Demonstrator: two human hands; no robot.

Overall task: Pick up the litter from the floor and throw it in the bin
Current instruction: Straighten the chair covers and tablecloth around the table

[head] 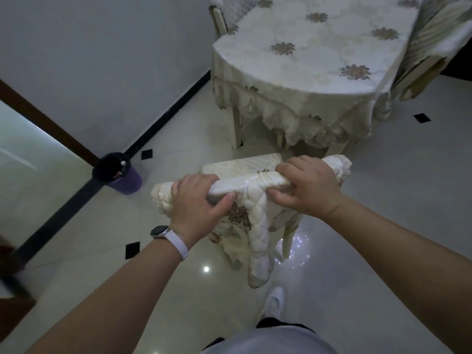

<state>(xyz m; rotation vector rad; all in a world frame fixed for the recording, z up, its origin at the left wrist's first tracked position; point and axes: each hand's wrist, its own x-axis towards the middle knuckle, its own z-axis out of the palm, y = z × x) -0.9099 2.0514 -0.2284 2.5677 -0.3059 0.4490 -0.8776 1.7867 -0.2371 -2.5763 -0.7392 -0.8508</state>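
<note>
Left hand (199, 200) and right hand (306, 187) are both curled tight round the cream quilted fabric-covered top rail of a chair (255, 183), thumbs underneath. The rail's long axis runs left to right and rises slightly toward the right. The round purple plastic bin with black liner (125, 180) stands on the glossy pale tiled floor (383, 200) against the wall, ahead and left of the hands; the left hand is nearer, and a few scraps lie inside. No litter shows on open floor; it is possibly hidden under the chair, so the chair likely needs moving first. Count: one bin, one gripped chair, one cloth-draped table (306, 72), three black floor inlays.
</note>
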